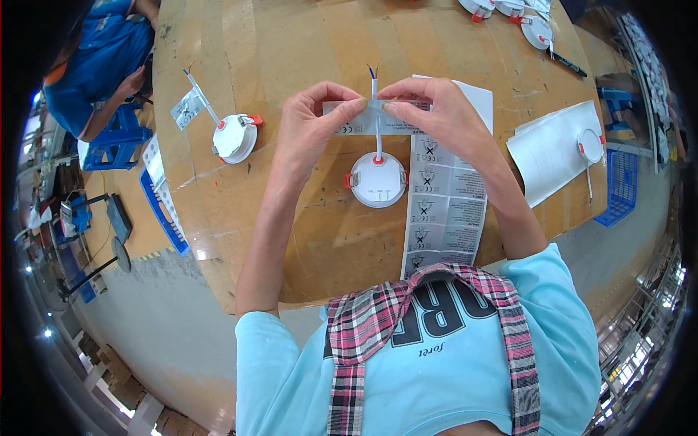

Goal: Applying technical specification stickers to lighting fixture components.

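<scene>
Both hands meet over a silver printed label [354, 123] that crosses the white cable [379, 142] of a round white downlight [378, 185]. My left hand [311, 116] pinches the label just left of the cable. On the other side, my right hand [440, 109] pinches it close to the cable, thumb and fingers together. The downlight lies back side up, with red-tipped clips at its sides. Blue and brown wire ends [372, 72] stick out past the cable's far end. Beneath my right forearm runs a sheet of silver labels [447, 211].
Another downlight [236, 139] with a labelled cable lies at left. At right a downlight [590, 146] rests on a white sheet [556, 156]. More downlights [536, 33] and a black pen [568, 64] are at the far right. A person in blue [109, 58] sits at the far left.
</scene>
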### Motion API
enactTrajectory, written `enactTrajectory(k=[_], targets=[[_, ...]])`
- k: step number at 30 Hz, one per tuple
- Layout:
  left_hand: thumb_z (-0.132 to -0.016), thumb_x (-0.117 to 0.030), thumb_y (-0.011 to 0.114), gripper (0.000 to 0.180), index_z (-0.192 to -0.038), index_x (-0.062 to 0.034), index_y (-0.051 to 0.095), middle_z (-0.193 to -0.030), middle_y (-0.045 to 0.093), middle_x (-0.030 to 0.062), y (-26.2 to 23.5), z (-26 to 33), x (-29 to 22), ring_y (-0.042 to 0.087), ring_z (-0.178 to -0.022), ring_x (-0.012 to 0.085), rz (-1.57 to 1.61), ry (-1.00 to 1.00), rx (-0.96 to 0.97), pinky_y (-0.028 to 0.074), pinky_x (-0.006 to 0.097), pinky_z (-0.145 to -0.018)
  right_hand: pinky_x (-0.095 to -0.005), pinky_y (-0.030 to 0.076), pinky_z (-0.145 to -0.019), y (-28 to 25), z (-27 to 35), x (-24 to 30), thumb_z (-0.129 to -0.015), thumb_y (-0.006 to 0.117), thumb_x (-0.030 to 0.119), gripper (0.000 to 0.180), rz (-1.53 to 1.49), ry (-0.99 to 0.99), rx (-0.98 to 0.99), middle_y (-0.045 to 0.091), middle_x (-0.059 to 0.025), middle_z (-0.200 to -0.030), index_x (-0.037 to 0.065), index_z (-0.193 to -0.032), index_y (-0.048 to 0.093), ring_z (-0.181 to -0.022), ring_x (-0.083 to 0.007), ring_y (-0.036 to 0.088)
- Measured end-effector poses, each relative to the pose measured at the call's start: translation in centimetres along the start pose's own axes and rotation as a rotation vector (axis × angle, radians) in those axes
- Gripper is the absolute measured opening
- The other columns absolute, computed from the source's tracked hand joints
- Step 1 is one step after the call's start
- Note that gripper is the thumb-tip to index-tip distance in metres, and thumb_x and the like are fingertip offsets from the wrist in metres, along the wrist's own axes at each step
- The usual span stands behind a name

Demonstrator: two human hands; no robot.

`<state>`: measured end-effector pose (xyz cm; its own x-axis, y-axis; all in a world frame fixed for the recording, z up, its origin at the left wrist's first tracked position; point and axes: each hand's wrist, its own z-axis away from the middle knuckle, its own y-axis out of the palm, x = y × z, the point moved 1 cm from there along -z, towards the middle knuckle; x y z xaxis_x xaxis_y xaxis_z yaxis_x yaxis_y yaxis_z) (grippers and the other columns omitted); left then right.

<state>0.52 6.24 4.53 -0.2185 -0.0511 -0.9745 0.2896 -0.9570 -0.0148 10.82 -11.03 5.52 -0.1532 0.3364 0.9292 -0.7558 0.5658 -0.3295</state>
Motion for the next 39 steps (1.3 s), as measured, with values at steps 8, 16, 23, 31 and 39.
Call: enactTrajectory(k=[8,16,23,31,39], targets=[[-0.083,-0.016,0.072,0.013,-0.088,-0.0043,0.067,-0.078,0.065,-0.0009,-0.1,0.0,0.4,0.058,-0.073,0.0044,0.029,-0.013,-0.018,0.044,0.021,-0.067,-0.0297,0.052,-0.077,0.3,-0.4,-0.2,-0.085,0.062,0.018,0.028,-0.019,0.013,0.014,0.069,-0.0138,-0.090,-0.004,-0.102,0.067,-0.087,-0.0215,0.066],[-0.083,-0.016,0.071,0.013,-0.088,-0.0046,0.067,-0.078,0.065,-0.0009,-0.2,-0.3,0.7,0.058,-0.073,0.0042,0.043,-0.007,-0.016,0.044,0.020,-0.067,-0.0284,0.050,-0.073,0.3,-0.6,-0.2,-0.085,0.064,0.018,0.027,-0.076,0.039,0.029,0.068,-0.0111,-0.086,-0.005,-0.100,0.068,-0.082,-0.0175,0.064],[-0.083,-0.016,0.071,0.013,-0.089,-0.0046,0.067,-0.078,0.065,-0.0008,-0.1,-0.3,0.3,0.058,-0.073,0.0045,0.059,0.005,-0.020,0.045,0.020,-0.067,-0.0269,0.051,-0.071,0.2,-0.7,-0.3,-0.086,0.063,0.015,0.024,-0.090,-0.002,0.010,0.068,-0.0095,-0.085,-0.005,-0.100,0.068,-0.079,-0.0146,0.063],[-0.083,-0.016,0.072,0.014,-0.089,-0.0045,0.067,-0.077,0.065,-0.0011,-0.2,-0.4,0.9,0.058,-0.073,0.0043,0.040,0.000,-0.015,0.045,0.020,-0.067,-0.0272,0.050,-0.072,0.3,-0.6,-0.6,-0.086,0.063,0.015,0.024,-0.075,-0.006,0.019,0.068,-0.0093,-0.085,-0.004,-0.100,0.068,-0.080,-0.0150,0.063],[-0.084,-0.016,0.071,0.012,-0.088,-0.0056,0.067,-0.077,0.065,-0.0018,-0.1,-0.5,1.1,0.057,-0.072,0.0040,0.033,0.014,-0.022,0.044,0.021,-0.065,-0.0270,0.050,-0.074,0.2,-0.6,-0.8,-0.087,0.062,0.016,0.025,-0.140,0.047,0.047,0.068,-0.0090,-0.088,-0.004,-0.101,0.067,-0.082,-0.0155,0.064]])
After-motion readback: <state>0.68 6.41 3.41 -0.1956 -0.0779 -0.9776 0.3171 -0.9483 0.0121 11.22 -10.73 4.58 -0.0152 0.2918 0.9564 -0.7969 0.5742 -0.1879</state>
